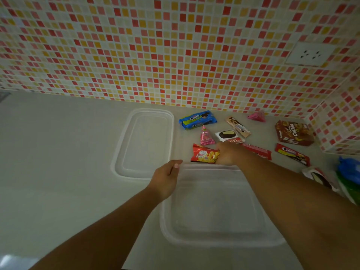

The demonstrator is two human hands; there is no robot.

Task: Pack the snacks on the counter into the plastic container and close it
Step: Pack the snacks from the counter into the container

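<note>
Right now the right hand [227,153] reaches past the far rim of the plastic container [218,205], and its fingers curl round the right end of the red snack packet [203,153], which lies on the bench [58,143] just beyond that rim at about twelve o'clock from the container. The left hand [165,177] rests at the container's far left corner, at about ten o'clock, fingers loosely bent against the rim; whether they truly pinch the rim I cannot tell. The container holds nothing yet, and its lid [144,143] lies flat on the bench, off at eleven o'clock. More snacks are scattered from twelve to two o'clock: a blue biscuit pack [197,119], a small pink pouch [206,137], a white wrapper with a dark oval [227,135] and a brown box [294,133] against the wall. The red packet looks light, soft and probably air-puffed, with a slick foil skin, so a gentle pinch at the crimped end seam should serve better than a squeeze of the middle, which might crush what is inside. The clear container looks thin and light, so it may slide unless steadied.
</note>
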